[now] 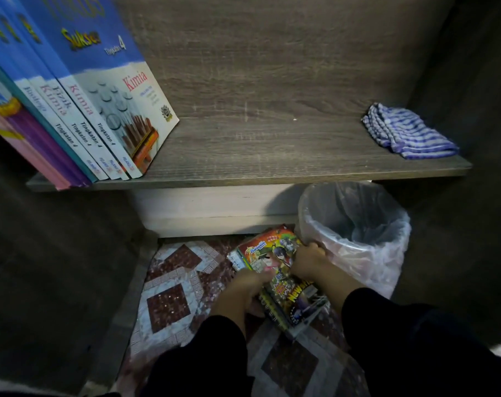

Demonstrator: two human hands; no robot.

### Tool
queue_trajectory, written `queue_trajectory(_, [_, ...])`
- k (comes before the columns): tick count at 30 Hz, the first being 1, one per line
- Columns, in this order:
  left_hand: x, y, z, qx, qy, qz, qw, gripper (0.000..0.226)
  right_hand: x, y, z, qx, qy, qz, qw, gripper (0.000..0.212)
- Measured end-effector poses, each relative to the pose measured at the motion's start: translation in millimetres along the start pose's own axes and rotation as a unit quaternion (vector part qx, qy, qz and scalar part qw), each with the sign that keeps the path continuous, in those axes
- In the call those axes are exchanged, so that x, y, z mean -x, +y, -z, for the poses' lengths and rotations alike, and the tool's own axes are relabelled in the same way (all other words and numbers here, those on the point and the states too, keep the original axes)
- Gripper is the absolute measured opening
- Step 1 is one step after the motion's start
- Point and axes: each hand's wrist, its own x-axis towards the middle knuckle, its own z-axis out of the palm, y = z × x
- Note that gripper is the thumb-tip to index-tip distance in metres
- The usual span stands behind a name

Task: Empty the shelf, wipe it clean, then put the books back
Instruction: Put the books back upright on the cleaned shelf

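Nearest, two dark sleeves reaching down and forward over a patterned tile floor of red-brown squares and pale bands. Just ahead of the sleeves, a stack of comic books lying on the floor, colourful covers up. Left hand at the stack's left edge, fingers curled round that edge and grasping it, thumb side hard to make out. Right hand on the stack's far right corner, fingers curled over the corner and clenched on the books. Immediately right of the right fingers, almost touching them, a round waste bin lined with a clear plastic bag. Beyond both hands, a pale low panel under the shelf. Above and beyond the fingers, the grey wood-grain shelf, its middle bare and faintly scratched. Far up and left of the left fingers, a row of textbooks standing on the shelf and leaning left, blue-and-white spines and covers reading Kimia, Fizik, Biologi. Up and right of the right fingers, at the shelf's right end, a folded blue-and-white striped cloth lying flat, well apart from the textbooks. Dark cabinet walls on either side.
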Motion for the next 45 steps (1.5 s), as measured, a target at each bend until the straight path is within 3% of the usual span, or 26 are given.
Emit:
queue_trajectory(9, [-2.7, 4.4, -3.3, -0.014, 0.075, -0.032, 0.997, 0.021, 8.9, 7.0, 7.8, 0.011, 0.033, 0.0, 0.999, 0.046])
queue_trajectory(16, [2.1, 7.4, -4.6, -0.007, 0.142, -0.048, 0.989, 0.029, 13.4, -1.2, 2.6, 0.008, -0.041, -0.005, 0.999, 0.053])
queue_trajectory(20, [0.5, 5.4, -0.6, 0.064, 0.169, -0.057, 0.982, 0.014, 20.0, 4.4, 9.2, -0.021, -0.082, 0.007, 0.996, 0.054])
queue_trajectory(28, [-8.5, -5.4, 8.4, 0.049, 0.119, -0.055, 0.99, 0.06, 20.1, 7.3, 8.2, -0.037, -0.099, 0.009, 0.994, 0.048])
queue_trajectory(33, [-2.7, 0.5, 6.1, 0.053, 0.12, -0.089, 0.987, 0.081, 19.0, 12.8, 12.4, -0.129, -0.104, -0.018, 0.986, 0.052])
queue_trajectory(36, [3.5, 2.1, 4.4, 0.095, 0.07, -0.098, 0.988, 0.085, 18.8, 15.7, 8.6, -0.192, -0.081, -0.028, 0.978, 0.066])
queue_trajectory(39, [5.7, 2.0, 7.6, 0.147, 0.028, -0.101, 0.984, 0.069, 18.6, 17.2, 6.6, -0.283, -0.062, -0.038, 0.956, 0.071])
queue_trajectory(42, [10.6, 1.2, 19.3, 0.215, 0.006, -0.121, 0.969, 0.039, 20.9, 16.7, 9.7, -0.397, -0.047, -0.024, 0.916, 0.055])
queue_trajectory(45, [13.4, -6.3, 34.7, 0.252, -0.011, -0.176, 0.952, 0.032, 27.1, 14.1, 13.3, -0.498, -0.046, 0.029, 0.866, 0.049])
